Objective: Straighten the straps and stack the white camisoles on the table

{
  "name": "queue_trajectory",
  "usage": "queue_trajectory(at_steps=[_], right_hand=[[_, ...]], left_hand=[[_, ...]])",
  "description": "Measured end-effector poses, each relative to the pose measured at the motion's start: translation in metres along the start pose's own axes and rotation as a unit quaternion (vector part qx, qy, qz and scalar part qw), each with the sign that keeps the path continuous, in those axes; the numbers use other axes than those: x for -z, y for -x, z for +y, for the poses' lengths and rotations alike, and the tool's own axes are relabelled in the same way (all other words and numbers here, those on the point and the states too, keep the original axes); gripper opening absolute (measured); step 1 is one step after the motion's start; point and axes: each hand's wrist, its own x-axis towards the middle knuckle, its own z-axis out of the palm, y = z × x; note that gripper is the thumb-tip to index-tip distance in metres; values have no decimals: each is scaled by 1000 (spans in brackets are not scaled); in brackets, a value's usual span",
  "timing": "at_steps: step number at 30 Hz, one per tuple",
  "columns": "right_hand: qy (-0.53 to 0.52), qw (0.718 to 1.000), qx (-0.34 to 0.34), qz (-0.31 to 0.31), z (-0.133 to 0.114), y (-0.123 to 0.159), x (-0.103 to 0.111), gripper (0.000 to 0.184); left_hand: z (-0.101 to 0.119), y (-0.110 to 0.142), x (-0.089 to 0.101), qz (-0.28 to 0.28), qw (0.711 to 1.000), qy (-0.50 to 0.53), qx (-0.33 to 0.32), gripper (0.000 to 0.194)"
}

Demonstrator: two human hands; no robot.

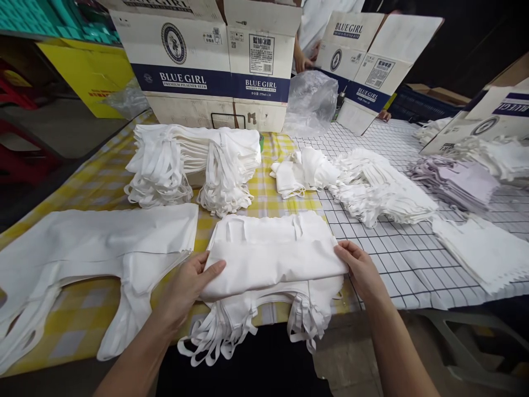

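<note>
A folded white camisole (pixel 273 262) lies across a stack of white camisoles (pixel 285 292), whose looped straps hang over the table's front edge. At its left end, my left hand (pixel 196 278) pinches the folded fabric, thumb on top. My right hand (pixel 361 267) grips the opposite end between thumb and fingers. Left of my left hand, flat white camisoles (pixel 157 234) are spread in a layered pile, straps toward me. Behind the stack sits a tall pile of folded white camisoles (pixel 231 154) with bunched straps dangling at its front.
Beer cartons (pixel 185 55) stand at the back. Crumpled white garments (pixel 306 168), another white pile (pixel 388 187) and lilac garments (pixel 458 179) lie to the right. Clear plastic (pixel 309 99) sits near a co-worker's hand (pixel 301 59). A stool (pixel 475 347) stands below the right edge.
</note>
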Motion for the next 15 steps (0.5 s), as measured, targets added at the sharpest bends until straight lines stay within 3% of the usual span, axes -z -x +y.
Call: queue_trajectory(at_steps=[1, 3, 5, 8, 11, 13, 15], right_hand=[[58, 996, 31, 56, -1, 2, -3, 28], [183, 961, 112, 174, -5, 10, -14, 36], [270, 919, 192, 212, -10, 23, -33, 42], [316, 898, 290, 94, -16, 53, -74, 44], [364, 830, 414, -84, -21, 79, -113, 51], [395, 780, 448, -184, -23, 87, -125, 51], [420, 763, 439, -222, -23, 87, -126, 48]], left_hand=[[0, 1, 0, -1, 1000, 2, -2, 52], [-1, 2, -1, -5, 1000, 24, -7, 52], [-2, 2, -2, -16, 999, 51, -7, 52], [-3, 3, -4, -18, 998, 67, -6, 50], [-5, 2, -4, -27, 997, 68, -23, 51], [-7, 2, -3, -44, 996, 66, -28, 51], [-9, 1, -2, -54, 997, 59, -22, 50]])
